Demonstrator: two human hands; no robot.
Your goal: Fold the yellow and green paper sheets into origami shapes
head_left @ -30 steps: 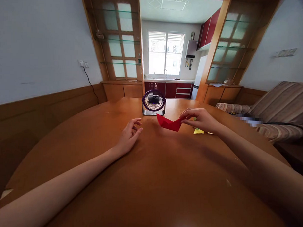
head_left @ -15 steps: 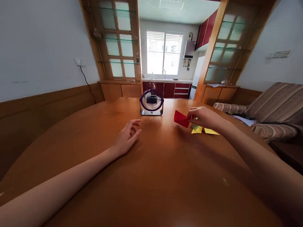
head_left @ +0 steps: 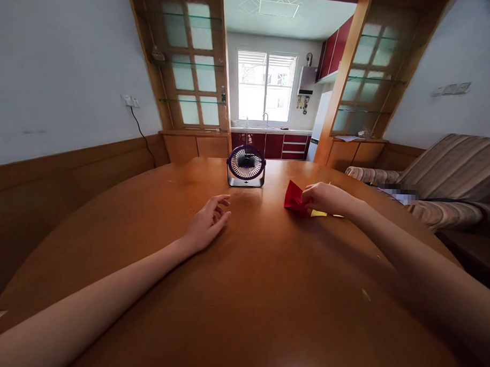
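Note:
A folded piece of red paper is pinched between the fingertips of my right hand, low over the table right of centre. Yellow folded paper lies on the tabletop just below and behind that hand, mostly covered by it. My left hand rests on its side on the wooden table, fingers loosely curved and apart, with nothing in it. Beyond both hands stands a small purple desk fan on a silver stand, touched by neither.
A striped armchair stands past the table's right edge. At the left, a black cable runs down from a wall socket. Wooden cabinets with glass shelves flank the opening to a kitchen with a window.
My right hand has lowered slightly with the red paper, which now stands more upright and nearer the table. It covers more of the yellow paper. My left hand has barely moved.

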